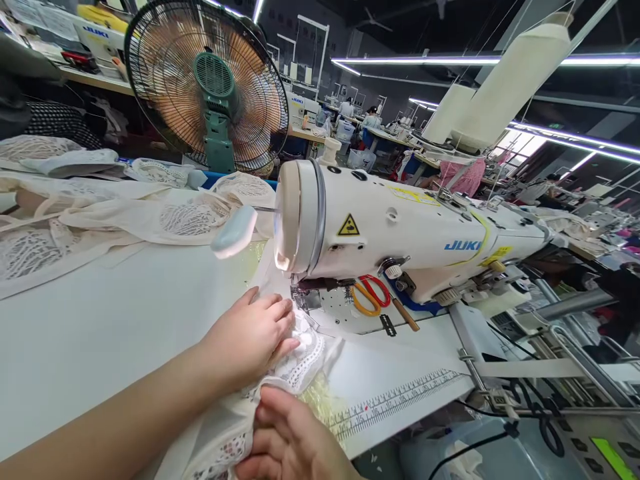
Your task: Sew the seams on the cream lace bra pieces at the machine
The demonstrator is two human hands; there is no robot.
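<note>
Dim sewing rm. (pixel 345 33), smooth white counter (pixel 125 340): L hand (pixel 253 330) lay w/ fingers loosely spread on white openwork lace fabric (pixel 309 348); R hand's (pixel 295 437) gripped it.

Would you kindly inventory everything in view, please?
Lace fabric: one bunch, white, lower centre
JUKI sewing machine: one near, cream, centre
Other JUKI machines: at least two, white, background
Fan: one, green and black, upper left
Tabletop: one, white, foreground
Lace garment pieces: several, cream, left
Scissor handles: two, red and yellow, under machine
Slotted blade: one, black, beside handles
Wooden-handled tool: one, brown, beside blade
Ruler scale: one, black, tabletop edge
Paddle-shaped piece: one, pale blue, beside machine
Large thread cones: two, cream, upper right
Tube lights: several, white, overhead
Co-workers: at least two, pale clothing, background
Left hand: one, bare, on fabric
Right hand: one, bare, holding fabric
</note>
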